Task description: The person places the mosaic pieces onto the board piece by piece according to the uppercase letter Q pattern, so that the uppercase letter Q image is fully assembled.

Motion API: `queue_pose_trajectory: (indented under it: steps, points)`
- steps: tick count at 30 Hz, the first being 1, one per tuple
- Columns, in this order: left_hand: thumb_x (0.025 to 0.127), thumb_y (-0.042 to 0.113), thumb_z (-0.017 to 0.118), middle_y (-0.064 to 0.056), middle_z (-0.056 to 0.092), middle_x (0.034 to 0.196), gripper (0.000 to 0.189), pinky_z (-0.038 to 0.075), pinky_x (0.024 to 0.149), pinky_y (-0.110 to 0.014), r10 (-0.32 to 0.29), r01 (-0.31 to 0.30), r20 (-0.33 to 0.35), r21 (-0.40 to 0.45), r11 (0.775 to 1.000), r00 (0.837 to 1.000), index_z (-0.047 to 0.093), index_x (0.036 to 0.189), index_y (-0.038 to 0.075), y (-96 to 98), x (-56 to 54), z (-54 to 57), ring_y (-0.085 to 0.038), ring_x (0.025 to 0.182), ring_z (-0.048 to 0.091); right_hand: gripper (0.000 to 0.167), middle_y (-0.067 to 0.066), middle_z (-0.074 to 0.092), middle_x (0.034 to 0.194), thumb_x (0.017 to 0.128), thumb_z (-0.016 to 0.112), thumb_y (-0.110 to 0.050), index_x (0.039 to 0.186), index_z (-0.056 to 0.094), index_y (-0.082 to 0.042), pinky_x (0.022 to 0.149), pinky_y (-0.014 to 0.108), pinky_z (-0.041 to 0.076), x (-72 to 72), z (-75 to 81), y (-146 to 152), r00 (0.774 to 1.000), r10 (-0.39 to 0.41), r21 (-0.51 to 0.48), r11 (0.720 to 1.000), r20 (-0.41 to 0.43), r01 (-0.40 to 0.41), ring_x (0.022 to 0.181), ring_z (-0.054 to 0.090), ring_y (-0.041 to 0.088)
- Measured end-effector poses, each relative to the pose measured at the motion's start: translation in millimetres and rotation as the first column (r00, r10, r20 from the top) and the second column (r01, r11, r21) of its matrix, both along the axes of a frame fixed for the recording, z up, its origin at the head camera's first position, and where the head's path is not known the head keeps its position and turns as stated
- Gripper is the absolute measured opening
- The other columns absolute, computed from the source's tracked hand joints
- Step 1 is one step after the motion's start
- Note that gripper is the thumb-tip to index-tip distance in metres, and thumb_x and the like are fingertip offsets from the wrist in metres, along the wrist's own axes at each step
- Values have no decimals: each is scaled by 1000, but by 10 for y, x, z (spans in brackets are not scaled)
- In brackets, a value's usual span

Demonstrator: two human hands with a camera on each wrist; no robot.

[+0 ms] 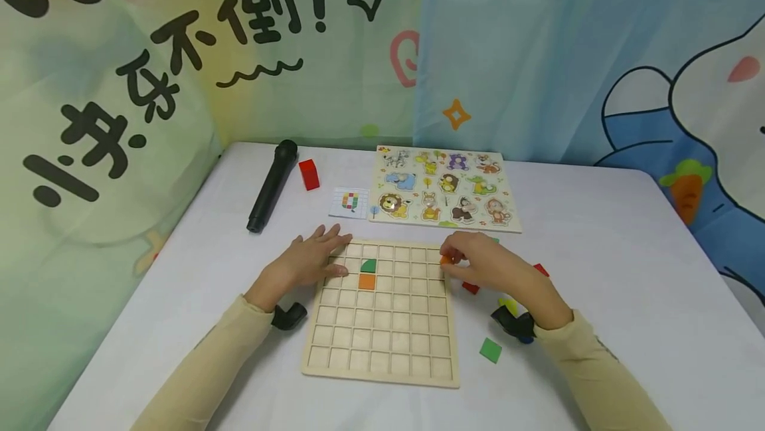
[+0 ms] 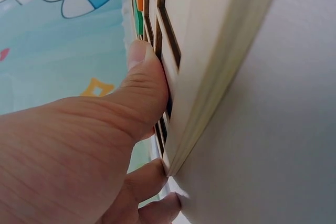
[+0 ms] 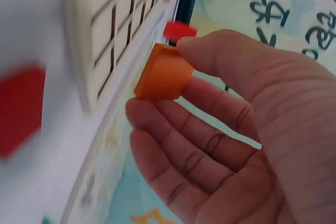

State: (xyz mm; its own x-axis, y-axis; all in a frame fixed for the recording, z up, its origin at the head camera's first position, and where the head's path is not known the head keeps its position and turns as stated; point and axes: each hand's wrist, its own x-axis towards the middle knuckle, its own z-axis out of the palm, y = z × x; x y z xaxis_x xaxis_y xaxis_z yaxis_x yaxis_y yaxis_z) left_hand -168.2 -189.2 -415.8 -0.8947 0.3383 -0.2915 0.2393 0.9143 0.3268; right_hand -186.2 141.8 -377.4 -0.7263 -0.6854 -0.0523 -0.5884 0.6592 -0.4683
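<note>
Right fingers (image 3: 157, 121), orange tile (image 3: 166, 76) between

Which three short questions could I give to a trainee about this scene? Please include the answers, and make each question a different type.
1. What does the right hand pinch? A) a red block; B) an orange piece; C) a yellow piece.
2. True or false: in the head view, the black microphone lies to the left of the animal board.
3. Apart from the pinched piece, which two pieces can be seen on the grid board?

Key: 1. B. 2. True. 3. A green piece and an orange square.
</note>
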Motion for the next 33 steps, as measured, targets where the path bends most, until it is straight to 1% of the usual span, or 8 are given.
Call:
queue_pose_trajectory:
  steps: [4, 9, 13, 17, 20, 24, 29, 33]
  points:
    - [90, 44, 65, -13, 22, 161, 75, 17, 113, -68, 13, -13, 9, -5, 1000, 1000, 33, 153, 19, 9, -6, 14, -38, 149, 15, 15, -2, 65, 91, 89, 70, -16, 100, 65, -7, 75, 30, 54, 65, -6, -151, 998, 49, -1, 999, 27, -49, 82, 62, 14]
    - [90, 43, 66, -13, 22, 161, 75, 16, 113, -68, 23, -22, 12, -7, 1000, 1000, 33, 153, 18, -3, 3, 28, -39, 149, 15, 10, -2, 63, 91, 89, 70, -14, 97, 64, -9, 77, 30, 53, 111, -32, -336, 996, 85, 8, 996, 31, -85, 86, 61, 14]
    - [90, 43, 65, -13, 22, 161, 75, 16, 113, -68, 17, -17, 16, -7, 1000, 1000, 33, 153, 18, -1, 3, 32, -39, 149, 15, 9, -2, 61, 89, 90, 70, -15, 92, 63, -10, 75, 28, 52, 135, -54, -449, 993, 116, 23, 993, 33, -117, 84, 59, 13]
    - [90, 43, 65, -14, 22, 161, 75, 17, 113, -68, 10, -10, 17, -9, 1000, 1000, 33, 153, 18, 18, -2, 32, -39, 149, 15, 10, -3, 60, 85, 89, 71, -15, 88, 62, -10, 69, 24, 49, 153, -58, -548, 987, 164, 42, 986, -1, -163, 76, 55, 10]
    - [90, 43, 65, -13, 22, 161, 75, 17, 113, -68, 10, -10, 14, -14, 1000, 1000, 33, 153, 18, 24, -7, 23, -39, 149, 15, 11, -2, 59, 83, 89, 71, -15, 86, 62, -10, 67, 23, 47, 170, -50, -642, 977, 213, 71, 975, -32, -210, 72, 51, 9]
    - [90, 44, 65, -13, 22, 161, 75, 17, 113, -67, 15, -15, 12, -24, 1000, 1000, 33, 153, 19, 15, -18, 0, -38, 149, 15, 11, -1, 60, 84, 90, 69, -16, 87, 61, -9, 67, 23, 47, 200, -40, -787, 962, 271, 105, 958, -37, -266, 72, 51, 8]
    - [90, 44, 64, -13, 22, 161, 75, 18, 113, -68, 11, -10, 12, -33, 999, 1000, 33, 153, 19, 9, -18, -7, -38, 149, 16, 9, -1, 59, 84, 91, 68, -16, 89, 61, -10, 65, 21, 45, 242, -33, -952, 945, 325, 115, 941, -42, -319, 71, 50, 9]
    - [91, 45, 63, -13, 21, 161, 74, 18, 113, -68, -1, 2, 12, -30, 1000, 1000, 32, 154, 19, 13, -18, 1, -38, 149, 16, 10, -3, 60, 86, 92, 68, -19, 92, 62, -11, 65, 19, 44, 262, -47, -1064, 931, 357, 147, 928, -73, -344, 71, 50, 8]
